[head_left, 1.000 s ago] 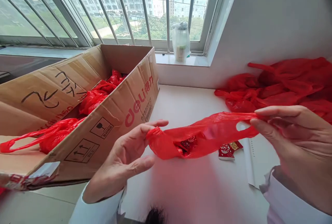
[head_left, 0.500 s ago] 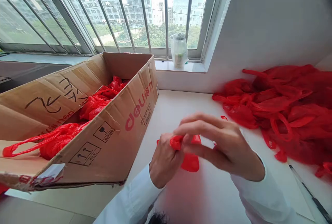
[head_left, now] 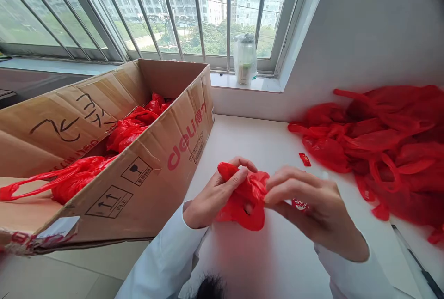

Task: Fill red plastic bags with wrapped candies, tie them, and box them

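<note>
A thin red plastic bag (head_left: 249, 213) is bunched up between my two hands, above the white table. My left hand (head_left: 211, 197) is closed on its upper left part, the thumb lying over the plastic. On the other side, my right hand (head_left: 312, 206) pinches the bag's edge between thumb and fingertips. One round opening, apparently a handle loop, shows low in the bag. Partly behind my right hand lies a small red packet with white print (head_left: 300, 204), and another small red packet (head_left: 305, 159) rests farther back on the table.
At left stands an open cardboard box (head_left: 173, 160) with red plastic bags (head_left: 128, 132) inside. A large heap of red plastic bags (head_left: 388, 151) covers the table's right side, a pen (head_left: 416, 262) in front of it. A bagged jar (head_left: 244, 58) stands on the windowsill.
My right hand has gone from hovering with fingers spread to pinching the bag's edge. The bag is more spread out between my hands. My left hand has turned, thumb on top.
</note>
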A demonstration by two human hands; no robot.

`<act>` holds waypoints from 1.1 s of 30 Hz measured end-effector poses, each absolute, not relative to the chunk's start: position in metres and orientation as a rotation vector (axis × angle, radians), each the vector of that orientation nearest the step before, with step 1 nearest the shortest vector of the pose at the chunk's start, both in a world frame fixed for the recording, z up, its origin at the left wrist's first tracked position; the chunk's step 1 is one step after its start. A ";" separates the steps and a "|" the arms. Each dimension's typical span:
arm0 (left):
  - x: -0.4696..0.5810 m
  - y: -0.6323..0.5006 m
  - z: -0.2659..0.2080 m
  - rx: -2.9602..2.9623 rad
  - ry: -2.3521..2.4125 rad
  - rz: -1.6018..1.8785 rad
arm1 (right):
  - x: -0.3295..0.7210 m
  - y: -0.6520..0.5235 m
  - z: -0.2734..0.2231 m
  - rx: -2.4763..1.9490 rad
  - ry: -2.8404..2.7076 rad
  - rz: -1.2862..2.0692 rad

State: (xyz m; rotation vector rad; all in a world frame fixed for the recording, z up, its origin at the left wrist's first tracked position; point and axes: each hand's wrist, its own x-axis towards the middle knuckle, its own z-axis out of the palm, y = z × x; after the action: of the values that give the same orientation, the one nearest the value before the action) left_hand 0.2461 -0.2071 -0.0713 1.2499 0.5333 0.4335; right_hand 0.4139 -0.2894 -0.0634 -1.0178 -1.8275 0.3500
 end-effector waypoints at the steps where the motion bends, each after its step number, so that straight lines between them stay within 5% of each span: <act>1: 0.243 -0.205 -0.070 1.249 0.489 0.391 | 0.412 -0.295 -0.059 -0.980 -1.975 0.368; 5: 0.231 -0.198 -0.070 1.482 0.378 0.317 | 0.414 -0.304 -0.056 -0.995 -2.290 0.468; 11: 0.228 -0.217 -0.071 2.492 0.311 0.464 | 0.426 -0.274 -0.076 -1.010 -1.861 0.642; 15: 0.230 -0.225 -0.079 3.142 0.482 0.885 | 0.421 -0.246 -0.094 -1.078 -1.837 1.077; 19: 0.231 -0.216 -0.100 2.999 0.590 1.286 | 0.418 -0.237 -0.108 -1.079 -1.858 1.235; 29: 0.210 -0.208 -0.114 3.064 0.524 1.340 | 0.421 -0.250 -0.096 -1.231 -2.177 0.289; 33: 0.192 -0.225 -0.130 3.001 0.534 1.380 | 0.429 -0.255 -0.098 -1.140 -2.237 0.260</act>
State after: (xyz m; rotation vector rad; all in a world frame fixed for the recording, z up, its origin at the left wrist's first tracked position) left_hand 0.1920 -0.2247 -0.1304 3.0006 0.5344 1.3800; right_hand 0.4287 -0.2553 -0.0982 -1.1401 -2.2366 0.2597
